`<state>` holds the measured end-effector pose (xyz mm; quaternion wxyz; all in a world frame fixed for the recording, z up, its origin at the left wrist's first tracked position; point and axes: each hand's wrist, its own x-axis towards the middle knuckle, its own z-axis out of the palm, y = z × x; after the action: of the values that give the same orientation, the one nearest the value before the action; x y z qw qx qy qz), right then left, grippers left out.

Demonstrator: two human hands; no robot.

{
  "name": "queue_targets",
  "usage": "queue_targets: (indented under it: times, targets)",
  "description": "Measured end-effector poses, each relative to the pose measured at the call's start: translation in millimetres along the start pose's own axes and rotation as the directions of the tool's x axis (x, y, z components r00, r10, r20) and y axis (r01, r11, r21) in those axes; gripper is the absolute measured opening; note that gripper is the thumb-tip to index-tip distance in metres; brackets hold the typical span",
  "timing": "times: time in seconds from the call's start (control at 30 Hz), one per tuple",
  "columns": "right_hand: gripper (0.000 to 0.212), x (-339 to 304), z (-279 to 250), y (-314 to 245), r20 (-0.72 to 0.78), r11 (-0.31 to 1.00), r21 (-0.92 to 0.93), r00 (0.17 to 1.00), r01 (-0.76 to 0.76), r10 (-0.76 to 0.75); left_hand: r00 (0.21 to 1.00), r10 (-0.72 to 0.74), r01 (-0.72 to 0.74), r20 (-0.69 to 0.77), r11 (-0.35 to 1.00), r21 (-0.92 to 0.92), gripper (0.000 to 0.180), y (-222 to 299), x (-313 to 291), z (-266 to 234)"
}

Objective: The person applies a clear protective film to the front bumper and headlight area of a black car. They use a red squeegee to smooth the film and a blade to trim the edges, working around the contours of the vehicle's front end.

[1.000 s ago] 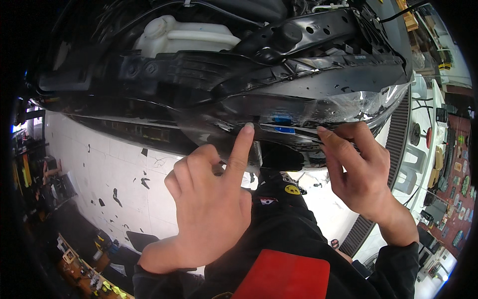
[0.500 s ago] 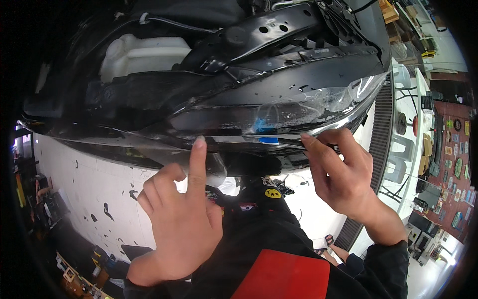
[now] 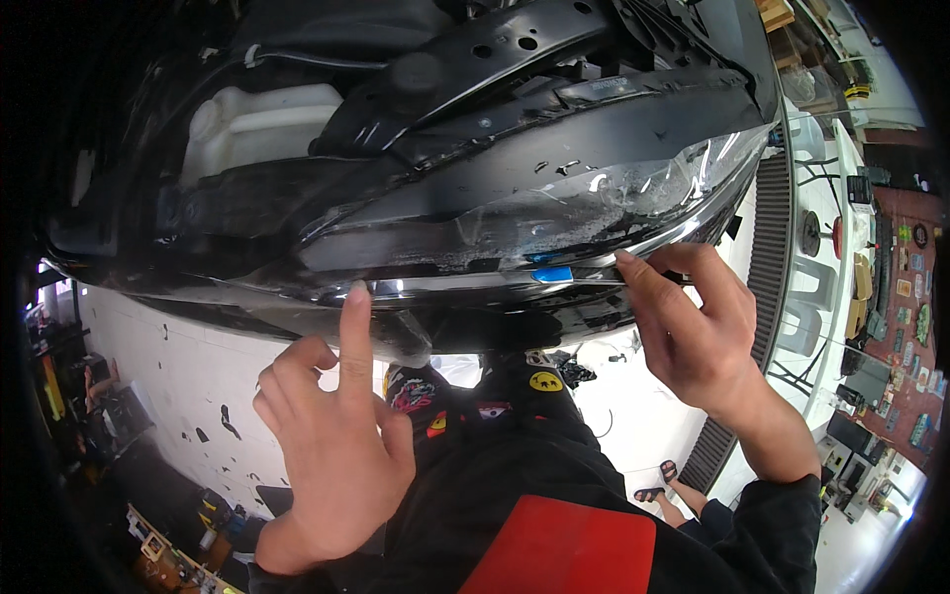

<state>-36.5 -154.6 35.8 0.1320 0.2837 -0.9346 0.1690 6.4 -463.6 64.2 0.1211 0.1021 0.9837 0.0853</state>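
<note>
A black car's front end [image 3: 475, 178] spreads before me, with scratched clear film [image 3: 633, 198] over its headlight area. My left hand [image 3: 332, 436] points its index finger up and rests the tip at the glossy edge below the headlight; its other fingers curl loosely around nothing. Farther right along that edge, my right hand [image 3: 698, 317] pinches the end of a thin dark strip with a blue patch [image 3: 552, 275]. The strip lies along the edge between my hands; its end under my fingers is partly hidden.
A white plastic tank [image 3: 262, 129] sits in the front bay. Dark scraps [image 3: 230, 423] litter the pale floor at left. A long grating [image 3: 772, 238] runs at right, beside stools [image 3: 807, 287] and shelving. Another person's sandalled feet [image 3: 658, 485] are at lower right.
The view has shifted, so the car appears farther left. My right hand and the blue-patched strip have moved right along the edge. My left fingertip stays at about the same spot on the car.
</note>
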Motion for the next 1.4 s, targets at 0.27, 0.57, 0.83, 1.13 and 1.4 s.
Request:
queue_targets:
  times: [0.27,0.57,0.83,1.13,1.4]
  targets:
    - [0.046,-13,3,24,-0.071,0.998,-0.016,0.996,0.056,-0.057,0.999,-0.032,0.033,-0.037,0.999,0.017,0.101,1,-2,7]
    - [0.047,-17,1,47,-0.101,0.995,-0.011,0.990,0.103,-0.104,0.997,-0.063,0.064,-0.033,0.998,0.019,0.100,6,-3,8]
    - [0.046,-29,-5,51,-0.081,0.999,0.012,0.996,0.049,-0.048,0.997,-0.063,0.064,-0.035,0.997,0.035,0.099,11,-5,7]
    - [0.044,-33,-3,69,-0.185,0.993,-0.024,0.975,0.119,-0.122,0.990,-0.140,0.141,-0.025,0.988,0.068,0.100,20,-4,6]
    - [0.052,-33,-13,87,-0.127,0.992,-0.045,0.984,0.117,-0.122,0.991,-0.134,0.135,-0.021,0.988,0.079,0.100,20,-4,6]
